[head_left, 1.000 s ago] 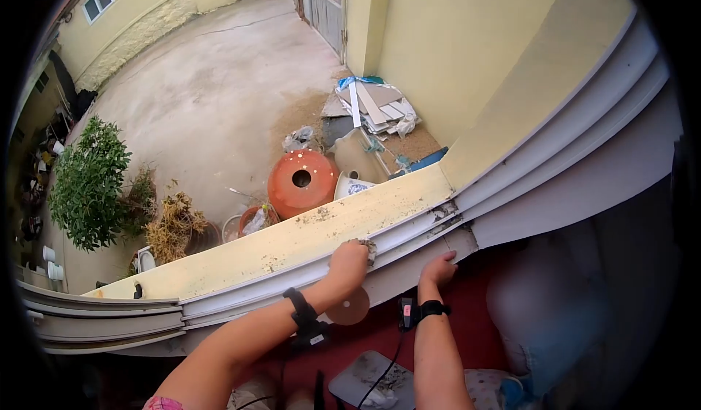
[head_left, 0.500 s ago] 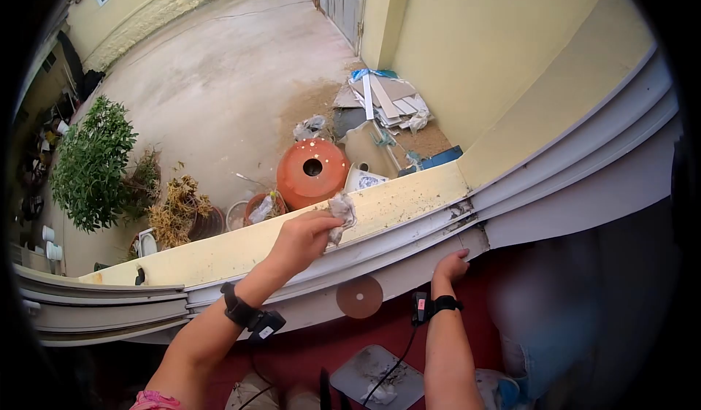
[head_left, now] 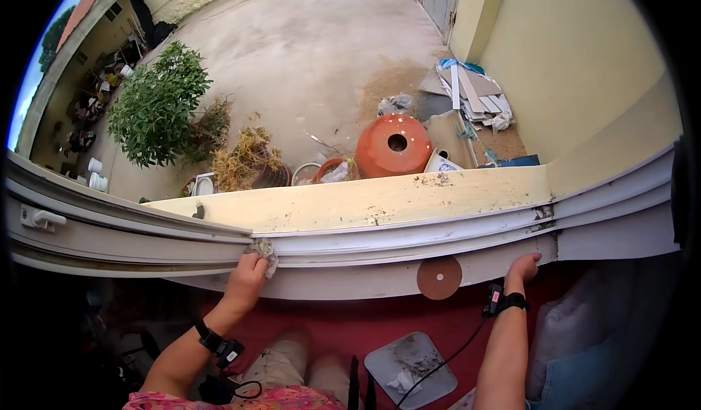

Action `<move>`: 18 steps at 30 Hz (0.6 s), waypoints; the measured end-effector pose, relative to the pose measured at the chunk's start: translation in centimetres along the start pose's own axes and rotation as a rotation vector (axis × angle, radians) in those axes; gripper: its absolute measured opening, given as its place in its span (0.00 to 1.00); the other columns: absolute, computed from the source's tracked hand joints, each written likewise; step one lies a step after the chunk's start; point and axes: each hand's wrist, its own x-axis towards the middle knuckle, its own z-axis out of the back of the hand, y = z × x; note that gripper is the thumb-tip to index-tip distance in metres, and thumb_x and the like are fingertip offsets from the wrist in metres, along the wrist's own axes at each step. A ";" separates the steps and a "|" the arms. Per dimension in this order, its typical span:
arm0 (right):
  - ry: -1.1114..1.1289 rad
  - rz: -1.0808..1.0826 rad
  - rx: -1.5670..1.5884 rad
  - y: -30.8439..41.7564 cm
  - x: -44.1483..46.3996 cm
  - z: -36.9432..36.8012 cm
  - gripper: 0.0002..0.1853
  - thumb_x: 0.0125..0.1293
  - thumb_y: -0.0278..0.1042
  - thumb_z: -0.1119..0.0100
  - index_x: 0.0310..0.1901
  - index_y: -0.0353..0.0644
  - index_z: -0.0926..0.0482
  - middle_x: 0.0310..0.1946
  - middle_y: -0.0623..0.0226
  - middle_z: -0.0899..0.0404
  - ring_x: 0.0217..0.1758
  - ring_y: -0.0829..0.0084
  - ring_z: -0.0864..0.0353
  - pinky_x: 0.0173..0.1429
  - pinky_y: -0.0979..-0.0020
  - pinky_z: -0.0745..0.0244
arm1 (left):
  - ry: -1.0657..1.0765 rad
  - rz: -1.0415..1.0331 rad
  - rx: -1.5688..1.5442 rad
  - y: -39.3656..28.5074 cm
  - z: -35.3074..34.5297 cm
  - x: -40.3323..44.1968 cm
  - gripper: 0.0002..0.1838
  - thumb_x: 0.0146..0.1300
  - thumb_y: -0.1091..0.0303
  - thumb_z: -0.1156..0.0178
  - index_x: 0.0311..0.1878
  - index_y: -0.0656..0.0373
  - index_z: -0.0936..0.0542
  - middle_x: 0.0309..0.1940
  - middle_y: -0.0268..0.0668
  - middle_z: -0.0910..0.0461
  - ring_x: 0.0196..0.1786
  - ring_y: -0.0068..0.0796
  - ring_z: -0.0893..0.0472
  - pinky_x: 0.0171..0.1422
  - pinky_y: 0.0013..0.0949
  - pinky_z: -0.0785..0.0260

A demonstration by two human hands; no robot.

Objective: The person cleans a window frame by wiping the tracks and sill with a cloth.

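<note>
My left hand [head_left: 247, 278] is closed on a crumpled, dirty white wad [head_left: 264, 255], pressed on the white window track [head_left: 350, 246] where the sliding sash [head_left: 146, 235] ends. My right hand [head_left: 523, 267] rests on the inner edge of the sill near its right end; its fingers look spread and hold nothing that I can see. Between my hands a brown disc [head_left: 439, 278] with a pale centre lies on the sill's inner edge. Dark dirt sits in the track's right corner [head_left: 544, 219], and specks dot the yellow outer ledge [head_left: 343, 207].
Below the sill, a grey tray [head_left: 431, 351] holds dark debris and a white wad on a red surface [head_left: 328, 330]. Outside stand a round red pot [head_left: 376, 151], a leafy bush [head_left: 157, 103], dried plants [head_left: 248, 162] and a pile of boards [head_left: 475, 92].
My left hand lifted the wad off the track, then carried it left and set it down by the sash. My right hand stays near the sill's right end. The view has swung left.
</note>
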 end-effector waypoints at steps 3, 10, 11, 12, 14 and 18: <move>0.017 0.001 0.016 -0.1 0.1 0.0 0.38 0.65 0.60 0.63 0.45 0.21 0.26 0.46 0.34 0.27 0.52 0.42 0.27 0.58 0.55 0.33 | -0.051 0.088 0.015 -0.3 -0.4 0.1 0.15 0.43 0.81 0.42 0.38 0.61 0.25 0.36 0.42 0.27 0.43 0.45 0.27 0.47 0.39 0.30; -0.023 0.025 0.019 -0.2 -0.1 -0.1 0.38 0.65 0.60 0.62 0.45 0.20 0.27 0.45 0.34 0.26 0.51 0.41 0.26 0.56 0.55 0.31 | 0.017 0.104 0.056 -1.3 -1.2 0.0 0.16 0.37 0.72 0.40 0.34 0.64 0.27 0.34 0.48 0.28 0.40 0.48 0.29 0.43 0.45 0.34; -0.035 0.039 0.002 -0.3 -0.1 -0.2 0.38 0.64 0.60 0.62 0.45 0.20 0.27 0.44 0.34 0.26 0.50 0.41 0.26 0.55 0.55 0.30 | 0.083 0.159 0.089 -1.6 -1.5 0.3 0.15 0.38 0.71 0.40 0.34 0.64 0.26 0.34 0.48 0.27 0.41 0.48 0.28 0.45 0.44 0.33; -0.037 0.037 0.003 -0.4 0.0 -0.1 0.38 0.64 0.60 0.62 0.45 0.20 0.27 0.44 0.34 0.26 0.50 0.41 0.26 0.55 0.55 0.30 | 0.150 0.217 0.124 -2.0 -1.7 0.4 0.15 0.39 0.70 0.39 0.33 0.64 0.25 0.34 0.49 0.27 0.42 0.48 0.28 0.46 0.44 0.32; -0.038 0.019 0.041 -0.3 -0.1 -0.3 0.38 0.64 0.60 0.62 0.44 0.20 0.27 0.43 0.34 0.25 0.49 0.41 0.26 0.54 0.54 0.30 | 0.183 0.248 0.167 -2.9 -2.1 1.4 0.13 0.40 0.67 0.39 0.31 0.63 0.24 0.32 0.49 0.25 0.40 0.47 0.27 0.44 0.43 0.30; -0.025 0.016 0.035 0.1 -0.7 0.2 0.38 0.64 0.60 0.62 0.44 0.21 0.27 0.44 0.33 0.26 0.49 0.41 0.26 0.54 0.54 0.30 | 0.253 0.175 0.152 -8.0 -2.7 5.3 0.09 0.43 0.65 0.41 0.26 0.61 0.21 0.26 0.47 0.22 0.33 0.47 0.23 0.36 0.43 0.28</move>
